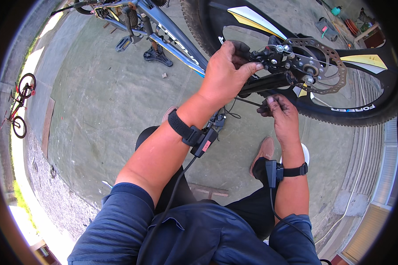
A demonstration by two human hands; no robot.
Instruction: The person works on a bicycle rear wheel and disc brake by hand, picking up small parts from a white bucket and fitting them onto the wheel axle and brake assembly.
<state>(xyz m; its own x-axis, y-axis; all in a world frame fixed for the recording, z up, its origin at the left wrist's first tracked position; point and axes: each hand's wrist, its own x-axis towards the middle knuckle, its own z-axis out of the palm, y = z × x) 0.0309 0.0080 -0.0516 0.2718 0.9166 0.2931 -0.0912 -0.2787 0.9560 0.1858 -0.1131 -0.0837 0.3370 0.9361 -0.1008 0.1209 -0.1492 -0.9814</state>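
My left hand (225,73) is closed, thumb and fingers pinching the end of a black disc brake caliper (273,61) on a bicycle. Beside the caliper is a drilled metal brake rotor (339,66), mounted at the hub of a wheel with a black tyre (340,115) and broad black spokes with white and yellow patches. Below that hand runs a black fork leg (269,84). Just under the fork, my right hand (282,115) is closed, its fingertips pinching a thin dark rod or cable (248,101); its end is hidden in the fingers.
The blue-grey bicycle frame (170,35) slants away to the upper left, with a saddle (158,56) and a pedal (123,43) near the ground. Handlebar controls (216,120) hang between my arms. A red bicycle (18,106) stands far left; loose items (327,28) lie upper right.
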